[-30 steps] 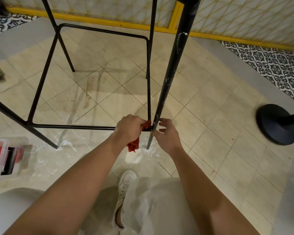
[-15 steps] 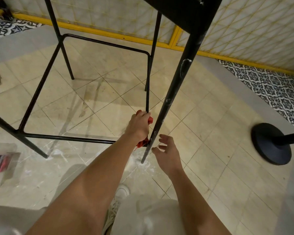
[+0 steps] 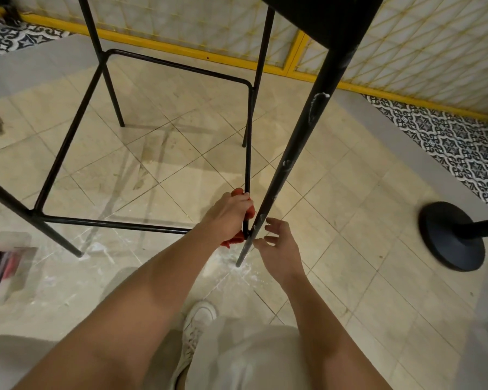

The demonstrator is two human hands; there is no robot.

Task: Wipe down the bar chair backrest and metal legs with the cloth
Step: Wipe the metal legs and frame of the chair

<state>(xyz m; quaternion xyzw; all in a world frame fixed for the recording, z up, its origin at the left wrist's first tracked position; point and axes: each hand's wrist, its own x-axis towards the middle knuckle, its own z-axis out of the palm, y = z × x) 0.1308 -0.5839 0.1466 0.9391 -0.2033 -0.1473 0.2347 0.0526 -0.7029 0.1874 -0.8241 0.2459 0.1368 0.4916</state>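
Note:
A black bar chair stands over beige floor tiles, its seat underside (image 3: 321, 15) at the top. Its thick near leg (image 3: 302, 130), flecked with white marks, slants down to the floor. A thin black footrest rail (image 3: 248, 142) runs along the right side to that leg. My left hand (image 3: 227, 216) is closed on a red cloth (image 3: 233, 240), wrapped around this rail close to the leg. My right hand (image 3: 279, 243) hovers just right of the leg's lower end, fingers spread, holding nothing.
A black round stanchion base (image 3: 451, 235) sits on the floor at the right. A clear plastic box (image 3: 6, 266) with red and dark items lies at the left edge. A yellow-framed tiled wall (image 3: 181, 50) runs behind. My white shoe (image 3: 197, 327) is below.
My left hand with the cloth has shifted from the front rail's corner onto the side rail. My right hand has let go of the leg and opened. The view has tilted upward.

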